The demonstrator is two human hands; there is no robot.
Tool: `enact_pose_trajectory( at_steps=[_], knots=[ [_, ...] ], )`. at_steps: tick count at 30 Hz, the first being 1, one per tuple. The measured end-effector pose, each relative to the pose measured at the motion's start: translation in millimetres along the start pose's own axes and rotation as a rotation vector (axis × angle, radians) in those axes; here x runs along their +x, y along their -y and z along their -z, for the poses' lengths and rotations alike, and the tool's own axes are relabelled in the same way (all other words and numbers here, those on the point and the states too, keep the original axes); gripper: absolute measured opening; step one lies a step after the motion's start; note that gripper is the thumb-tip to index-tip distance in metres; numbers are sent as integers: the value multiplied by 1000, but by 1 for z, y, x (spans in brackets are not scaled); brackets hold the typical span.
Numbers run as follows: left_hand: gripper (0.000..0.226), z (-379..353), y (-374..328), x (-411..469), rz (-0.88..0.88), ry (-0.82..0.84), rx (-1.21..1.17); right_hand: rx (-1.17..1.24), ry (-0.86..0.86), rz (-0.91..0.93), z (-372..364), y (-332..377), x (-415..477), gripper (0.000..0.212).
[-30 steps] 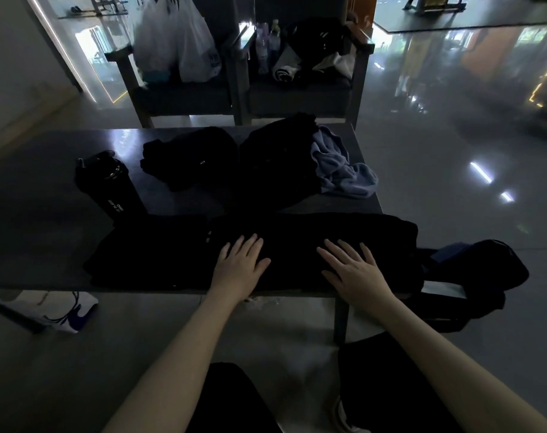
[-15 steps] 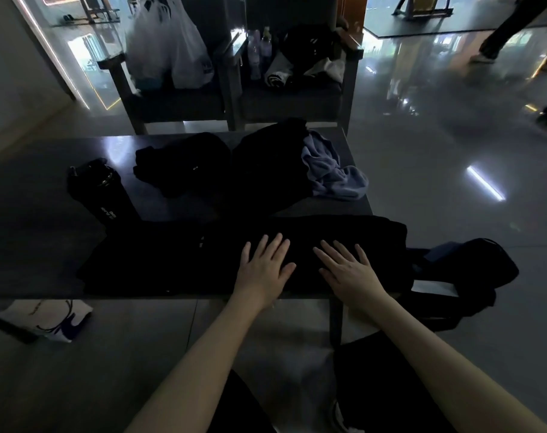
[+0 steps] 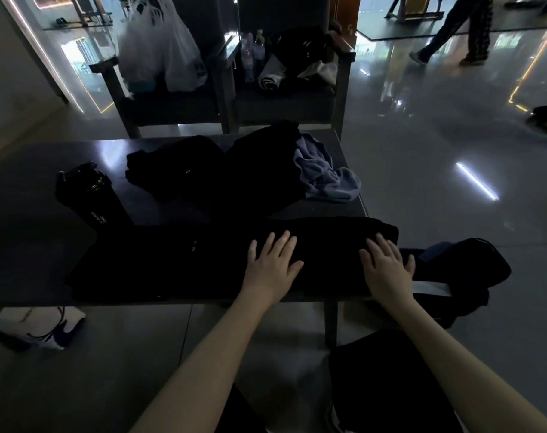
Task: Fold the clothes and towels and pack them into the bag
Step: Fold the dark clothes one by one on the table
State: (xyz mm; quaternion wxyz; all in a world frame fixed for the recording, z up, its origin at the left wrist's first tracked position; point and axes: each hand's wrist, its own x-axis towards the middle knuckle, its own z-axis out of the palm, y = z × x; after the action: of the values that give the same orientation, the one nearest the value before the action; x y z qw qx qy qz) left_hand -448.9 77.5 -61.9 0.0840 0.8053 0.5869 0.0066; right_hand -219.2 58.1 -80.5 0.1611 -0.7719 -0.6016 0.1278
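Hands pressed flat on dark cloth, seen from above in dim light. A long black garment [image 3: 172, 260] lies stretched across the near edge of a dark glossy worktop [image 3: 31, 245], running from 9 o'clock to 3 o'clock. The left hand [image 3: 270, 267] rests palm down near the garment's middle, fingers straight and slightly spread, gripping nothing. The right hand [image 3: 386, 270] lies palm down at the garment's right end, at 3 o'clock from the left hand, fingers also straight, holding nothing.

At 3 o'clock from the right hand, just past the worktop's end and lower down, sits a soft black bag [image 3: 472, 267]; it is too dark to tell whether it stands open.

Farther back on the worktop, at 12 o'clock from the left hand, is a heap of unfolded black clothing [image 3: 259, 164]. A crumpled pale blue towel [image 3: 325, 179] touches that heap's right side, and a smaller black pile of clothes [image 3: 178, 164] sits just beside it at 9 o'clock. At 10 o'clock from the left hand, a black cylindrical drinking bottle [image 3: 91, 195] stands close behind the long garment.

Behind the worktop, at 12 o'clock, are two dark armchairs [image 3: 222, 98]; the left one carries a white plastic carrier bag [image 3: 162, 54]. At 8 o'clock, on the floor beneath the worktop's edge, lies a white bag with blue markings [image 3: 31, 329]. At 1 o'clock, far off, a person's legs [image 3: 459, 26] cross the shiny floor.
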Motion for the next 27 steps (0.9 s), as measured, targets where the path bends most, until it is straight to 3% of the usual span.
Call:
enact_pose_trajectory(
  at_steps=[3, 8, 11, 15, 23, 27],
  knots=[
    [58, -8, -5, 5, -2, 97, -20, 236, 18, -211, 9, -15, 4, 53],
    [58, -16, 0, 6, 6, 93, -16, 1001, 222, -705, 8, -42, 16, 71],
    [58, -15, 1, 7, 0, 100, -24, 1210, 280, -766, -7, -68, 25, 80],
    [58, -17, 1, 7, 4, 95, -14, 1265, 370, -711, 17, -51, 8, 48],
    [59, -16, -1, 7, 13, 93, 1, 1347, 353, -769, 14, -56, -4, 35],
    [59, -14, -2, 6, 14, 95, 2, 1417, 252, -794, 21, -66, 1, 30]
  ],
)
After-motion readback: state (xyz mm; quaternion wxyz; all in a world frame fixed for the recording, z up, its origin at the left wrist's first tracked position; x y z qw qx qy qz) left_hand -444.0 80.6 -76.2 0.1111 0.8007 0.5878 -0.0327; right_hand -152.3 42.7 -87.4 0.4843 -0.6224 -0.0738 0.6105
